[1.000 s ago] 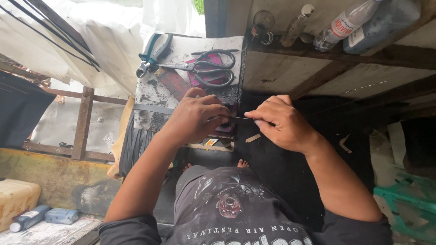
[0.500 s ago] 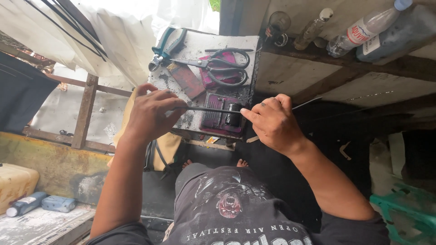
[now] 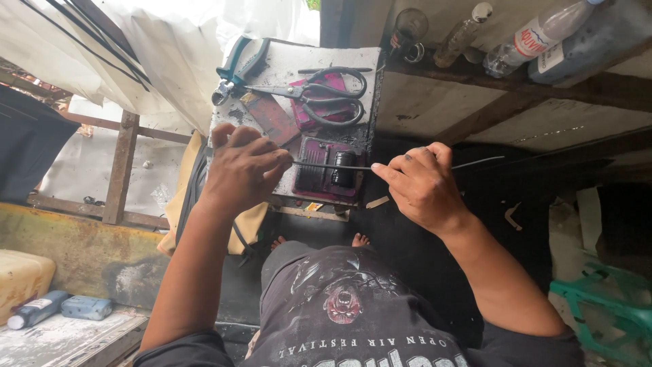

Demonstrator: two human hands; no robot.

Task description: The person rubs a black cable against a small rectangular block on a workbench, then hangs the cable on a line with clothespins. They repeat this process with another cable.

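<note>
A thin dark metal rod (image 3: 333,166) stretches level between my two hands. My left hand (image 3: 243,168) pinches its left end, fingers closed over it. My right hand (image 3: 420,187) grips it further right, and the rod's tip sticks out past that hand toward the right. Both hands hover just in front of a small stained work block (image 3: 299,68). On the block lie large black-handled scissors (image 3: 326,92), teal-handled pliers (image 3: 238,64), a flat reddish bar (image 3: 272,119) and a maroon box (image 3: 326,177) with a black part.
A dark shelf (image 3: 516,81) at the upper right carries several bottles. White sheeting (image 3: 136,61) and a rusty frame (image 3: 119,170) fill the left. A yellow canister (image 3: 20,278) and small containers sit lower left; green plastic (image 3: 604,312) sits lower right. My bare feet show below the block.
My hands have drawn apart along the rod: the left hand went left, the right hand went right, so more of the rod shows between them. The camera tilted slightly.
</note>
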